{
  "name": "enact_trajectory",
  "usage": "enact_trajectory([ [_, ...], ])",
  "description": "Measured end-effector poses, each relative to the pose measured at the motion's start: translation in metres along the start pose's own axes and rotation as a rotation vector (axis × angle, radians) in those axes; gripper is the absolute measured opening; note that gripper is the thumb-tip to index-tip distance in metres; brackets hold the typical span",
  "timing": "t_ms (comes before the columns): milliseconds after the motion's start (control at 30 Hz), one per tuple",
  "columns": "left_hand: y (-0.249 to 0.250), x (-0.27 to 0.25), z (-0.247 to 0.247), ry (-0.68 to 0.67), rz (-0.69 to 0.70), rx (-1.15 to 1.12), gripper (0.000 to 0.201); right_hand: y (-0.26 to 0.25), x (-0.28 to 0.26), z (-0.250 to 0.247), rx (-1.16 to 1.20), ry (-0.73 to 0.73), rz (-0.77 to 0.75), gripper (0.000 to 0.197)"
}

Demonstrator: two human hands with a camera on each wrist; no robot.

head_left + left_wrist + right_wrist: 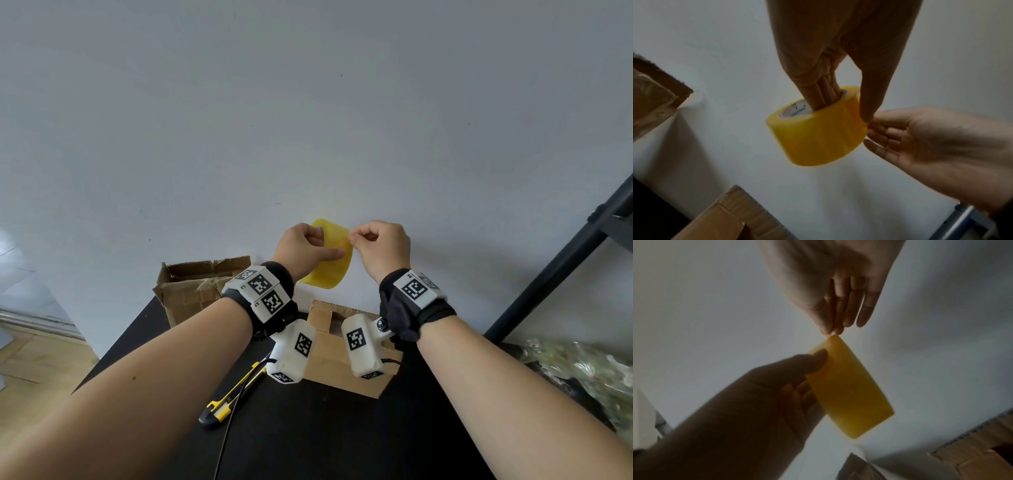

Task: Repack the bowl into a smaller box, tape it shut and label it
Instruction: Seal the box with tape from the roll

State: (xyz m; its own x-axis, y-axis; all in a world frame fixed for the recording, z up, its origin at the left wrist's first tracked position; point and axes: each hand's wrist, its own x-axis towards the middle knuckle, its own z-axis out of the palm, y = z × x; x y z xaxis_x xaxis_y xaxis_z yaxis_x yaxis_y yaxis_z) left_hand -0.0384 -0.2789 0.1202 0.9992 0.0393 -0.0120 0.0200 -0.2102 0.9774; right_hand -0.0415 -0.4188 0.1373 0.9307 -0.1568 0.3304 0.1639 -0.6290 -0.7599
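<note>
A roll of yellow packing tape (330, 272) (818, 138) (849, 394) is held up in front of the white wall. My left hand (329, 244) (844, 108) grips it, with fingers pushed through the core and the thumb on the outer face. My right hand (352, 236) (831, 332) pinches thumb and forefinger together at the roll's upper edge, on the tape's end. Below my wrists the small cardboard box (342, 370) (731, 216) sits on the black table (308, 431), partly hidden by the wrist cameras. No bowl shows.
A larger, worn cardboard box (191, 287) stands open at the table's back left. A yellow and black utility knife (233, 394) lies left of the small box. Crumpled clear wrap (582, 370) is piled at the right, beside a slanting black stand (565, 260).
</note>
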Motion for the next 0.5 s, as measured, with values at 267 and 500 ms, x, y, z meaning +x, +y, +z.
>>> enact_trajectory([
  [267,0.009,-0.003,-0.004,-0.082,-0.027,0.057,0.052,-0.006,0.003,0.002,0.066,-0.126,-0.015,0.011],
  [500,0.009,0.002,-0.009,-0.089,-0.114,-0.017,0.053,-0.006,0.0,-0.003,0.131,-0.25,-0.115,0.012],
])
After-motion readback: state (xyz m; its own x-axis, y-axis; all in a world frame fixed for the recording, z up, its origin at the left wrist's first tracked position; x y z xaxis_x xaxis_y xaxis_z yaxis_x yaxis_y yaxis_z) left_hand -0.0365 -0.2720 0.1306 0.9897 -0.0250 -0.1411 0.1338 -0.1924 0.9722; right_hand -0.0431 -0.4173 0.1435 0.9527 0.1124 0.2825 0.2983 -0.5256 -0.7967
